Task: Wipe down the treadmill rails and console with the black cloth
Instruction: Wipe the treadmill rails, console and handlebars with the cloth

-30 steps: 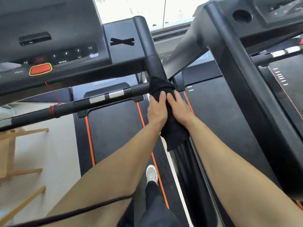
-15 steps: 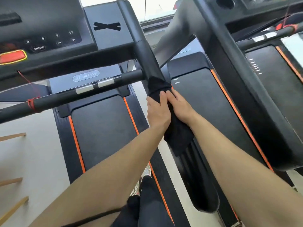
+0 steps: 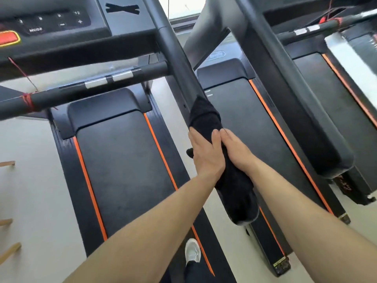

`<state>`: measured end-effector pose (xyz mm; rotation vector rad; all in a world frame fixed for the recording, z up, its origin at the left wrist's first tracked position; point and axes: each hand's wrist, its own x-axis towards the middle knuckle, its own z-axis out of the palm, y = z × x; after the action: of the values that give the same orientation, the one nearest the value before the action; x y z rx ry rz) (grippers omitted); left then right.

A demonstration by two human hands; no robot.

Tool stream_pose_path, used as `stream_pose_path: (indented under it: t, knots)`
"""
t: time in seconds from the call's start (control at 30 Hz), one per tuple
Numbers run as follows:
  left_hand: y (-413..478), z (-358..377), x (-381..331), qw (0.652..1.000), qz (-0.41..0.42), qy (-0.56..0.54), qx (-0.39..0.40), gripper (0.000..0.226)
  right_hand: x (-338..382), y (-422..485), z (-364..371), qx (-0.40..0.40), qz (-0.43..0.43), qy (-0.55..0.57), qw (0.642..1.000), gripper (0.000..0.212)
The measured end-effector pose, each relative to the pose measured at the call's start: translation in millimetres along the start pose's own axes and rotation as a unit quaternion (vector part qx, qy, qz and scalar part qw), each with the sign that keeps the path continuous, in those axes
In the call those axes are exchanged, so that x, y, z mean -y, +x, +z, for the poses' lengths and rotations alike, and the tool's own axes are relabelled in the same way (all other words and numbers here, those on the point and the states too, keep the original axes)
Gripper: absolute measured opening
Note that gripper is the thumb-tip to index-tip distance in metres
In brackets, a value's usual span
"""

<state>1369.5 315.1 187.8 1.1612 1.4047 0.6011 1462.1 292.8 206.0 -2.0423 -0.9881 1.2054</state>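
Observation:
The black cloth [image 3: 206, 115] is wrapped around the treadmill's right side rail [image 3: 173, 58], covering its lower half down to the rail's end. My left hand [image 3: 206, 154] and my right hand [image 3: 236, 150] grip the cloth-covered rail side by side, thumbs touching on top, fingers curled around it out of sight. The console [image 3: 51, 23] with its buttons and red stop key sits at the upper left. A crossbar [image 3: 91, 86] with silver sensor patches runs left from the rail.
The running belt [image 3: 126, 160] with orange stripes lies below. A second treadmill [image 3: 285, 99] stands close on the right, its rail parallel to mine. My white shoe [image 3: 191, 252] rests on the deck edge. Wooden pieces [image 3: 8, 250] lie on the pale floor at left.
Both hands have slid with the cloth down the rail toward me, away from the crossbar joint. The view has tilted downward.

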Motion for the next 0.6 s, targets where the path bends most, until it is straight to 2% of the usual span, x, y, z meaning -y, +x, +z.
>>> stream_pose_path:
  t: [0.17, 0.27, 0.4, 0.5, 0.6]
  knots:
    - [53.4, 6.7, -19.9, 0.997, -0.039, -0.025, -0.067, 0.072, 37.1, 39.4, -1.9, 0.004, -0.044, 0.004, 0.999, 0.048]
    - [54.1, 6.0, -13.0, 0.996, -0.026, -0.04, -0.073, 0.077, 28.5, 25.3, -4.7, 0.038, -0.046, 0.082, 0.995, 0.042]
    - [-11.2, 23.9, 16.0, 0.996, 0.003, -0.056, -0.074, 0.075, -26.3, -21.2, -8.7, 0.054, -0.055, 0.154, 0.985, 0.023]
    - [-77.9, 41.0, 49.7, 0.995, 0.017, -0.074, -0.065, 0.07, -81.1, -63.6, -5.7, 0.04, -0.044, 0.184, 0.981, 0.031]
    - [-132.6, 53.7, 78.5, 0.993, 0.037, -0.092, -0.062, 0.069, -117.1, -109.9, 4.8, -0.014, -0.065, 0.183, 0.981, 0.041]
